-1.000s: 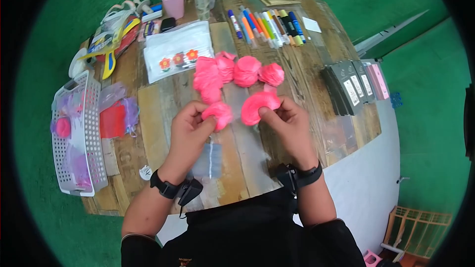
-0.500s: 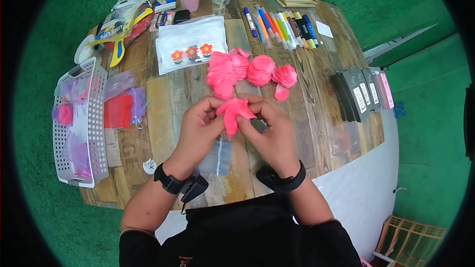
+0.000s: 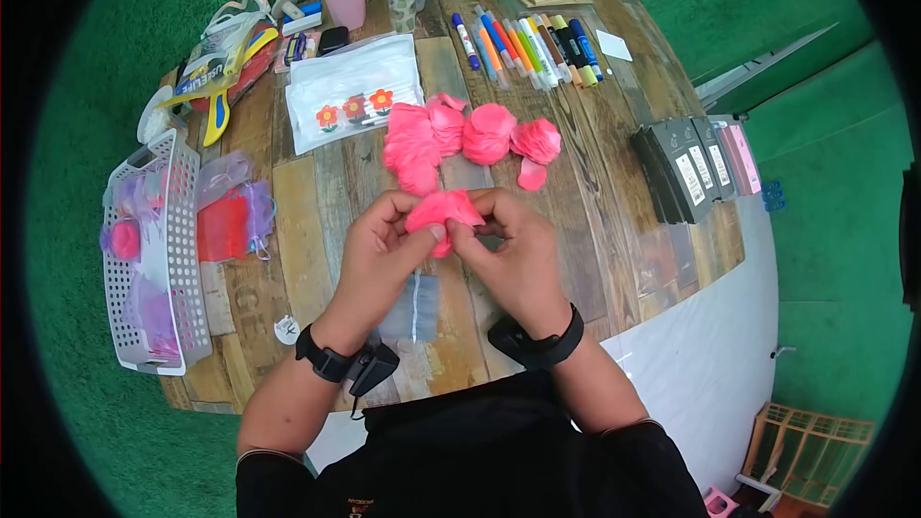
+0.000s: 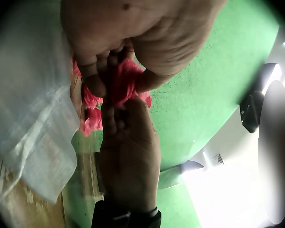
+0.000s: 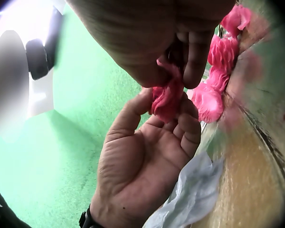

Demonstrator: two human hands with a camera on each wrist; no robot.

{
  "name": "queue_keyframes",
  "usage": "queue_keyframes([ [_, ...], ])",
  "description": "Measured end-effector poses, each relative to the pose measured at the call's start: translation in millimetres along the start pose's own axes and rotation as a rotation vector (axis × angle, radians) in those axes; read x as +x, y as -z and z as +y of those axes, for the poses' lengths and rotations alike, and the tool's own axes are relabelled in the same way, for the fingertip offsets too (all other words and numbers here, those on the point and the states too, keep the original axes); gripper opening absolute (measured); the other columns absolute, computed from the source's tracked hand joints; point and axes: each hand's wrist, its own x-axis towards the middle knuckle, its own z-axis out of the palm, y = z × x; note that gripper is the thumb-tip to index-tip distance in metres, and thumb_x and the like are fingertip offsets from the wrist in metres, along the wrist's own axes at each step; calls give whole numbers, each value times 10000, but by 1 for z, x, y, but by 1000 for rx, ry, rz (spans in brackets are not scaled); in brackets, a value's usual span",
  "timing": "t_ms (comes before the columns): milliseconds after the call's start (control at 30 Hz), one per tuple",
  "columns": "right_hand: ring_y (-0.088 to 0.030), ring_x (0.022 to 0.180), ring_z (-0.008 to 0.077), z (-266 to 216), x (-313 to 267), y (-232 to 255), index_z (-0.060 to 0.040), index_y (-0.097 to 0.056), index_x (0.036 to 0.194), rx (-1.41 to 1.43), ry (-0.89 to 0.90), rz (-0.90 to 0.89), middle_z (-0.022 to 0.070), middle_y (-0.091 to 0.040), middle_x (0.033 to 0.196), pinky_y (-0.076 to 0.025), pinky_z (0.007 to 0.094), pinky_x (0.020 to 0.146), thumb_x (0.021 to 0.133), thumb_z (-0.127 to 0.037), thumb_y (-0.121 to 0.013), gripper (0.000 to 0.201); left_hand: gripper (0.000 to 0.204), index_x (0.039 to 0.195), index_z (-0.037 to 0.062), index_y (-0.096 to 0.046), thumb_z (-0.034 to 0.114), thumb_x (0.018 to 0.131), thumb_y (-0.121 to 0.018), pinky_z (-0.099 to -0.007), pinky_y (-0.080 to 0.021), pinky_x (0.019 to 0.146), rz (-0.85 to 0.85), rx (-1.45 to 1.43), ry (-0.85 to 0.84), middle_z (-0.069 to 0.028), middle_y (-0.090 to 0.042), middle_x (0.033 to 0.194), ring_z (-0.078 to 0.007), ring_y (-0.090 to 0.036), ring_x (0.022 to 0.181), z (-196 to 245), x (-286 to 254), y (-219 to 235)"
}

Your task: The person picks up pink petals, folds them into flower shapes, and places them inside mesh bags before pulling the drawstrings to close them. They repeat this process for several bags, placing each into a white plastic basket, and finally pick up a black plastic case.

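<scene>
Both hands meet over the middle of the table, pinching a small bunch of bright pink fabric-like petals (image 3: 443,209) between thumbs and fingers. My left hand (image 3: 382,245) grips its left side, my right hand (image 3: 516,245) its right. In the right wrist view the petals (image 5: 166,99) look folded and crumpled between the fingertips. Just beyond the hands lie piles of similar pink petals (image 3: 411,134), a round stack (image 3: 488,134) and a smaller stack (image 3: 536,139). One loose petal (image 3: 532,175) lies below the smaller stack. A translucent grey pouch (image 3: 408,312) is under the wrists.
A white basket (image 3: 187,278) with purple mesh bags stands left, beside a red pouch (image 3: 223,228). Flower-printed white bags (image 3: 345,77) and a row of markers (image 3: 537,48) lie farther back. Dark boxes (image 3: 672,173) stand right; a pink cup (image 3: 345,2) is at the back.
A second ago each hand held a separate pink bunch, apart. The hands then came together, and the petals are now joined in one bunch between them.
</scene>
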Motion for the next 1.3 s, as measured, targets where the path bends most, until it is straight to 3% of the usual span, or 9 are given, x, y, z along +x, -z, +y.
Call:
queue_keyframes([
  [267, -688, 886, 84, 15, -2, 5, 12, -733, 1116, 425, -226, -124, 27, -752, 1007, -562, 271, 772, 1013, -128, -779, 180, 173, 1208, -12, -643, -7, 1038, -673, -260, -560, 895, 26, 3, 12, -48, -740, 1120, -88, -695, 1009, 1, 0, 3],
  [367, -651, 877, 54, 17, -1, 3, 10, -730, 1125, 483, -247, -28, -3, -733, 997, -538, 244, 771, 1030, -126, -761, 168, 161, 1198, -8, -648, -11, 1037, -665, -259, -556, 875, 31, -1, 25, -43, -741, 1104, -84, -693, 988, 3, 0, 2],
  [467, -663, 871, 90, 19, 1, 10, -7, -726, 1109, 366, -206, 71, 30, -748, 1055, -543, 259, 761, 999, -85, -778, 145, 134, 1170, 1, -653, -2, 1037, -663, -253, -544, 836, 48, -18, 34, -31, -739, 1070, -76, -683, 948, 3, 1, 4],
  [567, -686, 885, 163, -1, 9, 20, -28, -717, 1069, -118, 240, 190, 87, -750, 1130, -540, 269, 736, 953, -57, -802, 147, 96, 1132, 15, -654, 21, 1038, -667, -246, -524, 786, 75, -46, 64, -19, -733, 1024, -69, -668, 895, 5, 2, 4],
  [600, -699, 905, 235, -8, 10, 23, -47, -703, 1030, -236, 379, 186, 116, -736, 1202, -552, 314, 745, 865, -30, -831, 209, 83, 1120, 20, -653, 30, 1038, -667, -245, -519, 769, 84, -52, 74, -16, -729, 1003, -68, -663, 876, 5, 2, 3],
  [733, -695, 978, 247, -36, 8, 27, -61, -694, 1028, -542, 697, -40, 84, -715, 1247, -553, 388, 828, 765, -86, -832, 298, 52, 1083, 37, -651, 57, 1037, -665, -247, -513, 716, 21, -110, 112, -13, -716, 941, -66, -655, 818, 7, 0, 7],
  [933, -653, 1110, 257, -26, 19, 28, -42, -687, 1048, -748, 796, -308, 107, -675, 1333, -517, 378, 921, 814, -145, -685, 255, 63, 1081, 48, -646, 52, 1018, -648, -244, -523, 684, 31, -14, 192, -10, -717, 939, -69, -670, 799, 7, 1, 8],
  [1033, -674, 1052, 241, -28, 20, 27, -60, -643, 949, -742, 788, -282, 90, -698, 1331, -529, 393, 872, 794, -124, -763, 206, 79, 1092, 50, -654, 48, 1015, -641, -242, -529, 685, 18, -24, 200, -10, -722, 958, -78, -690, 820, 7, 2, 6],
  [1300, -666, 1028, 254, -19, 19, 30, -53, -636, 1022, -729, 712, -375, 104, -660, 1253, -540, 401, 872, 828, -136, -713, 225, 110, 1122, 49, -663, 113, 1038, -693, -250, -533, 730, -31, -53, 254, -20, -733, 992, -85, -700, 871, 6, 5, 9],
])
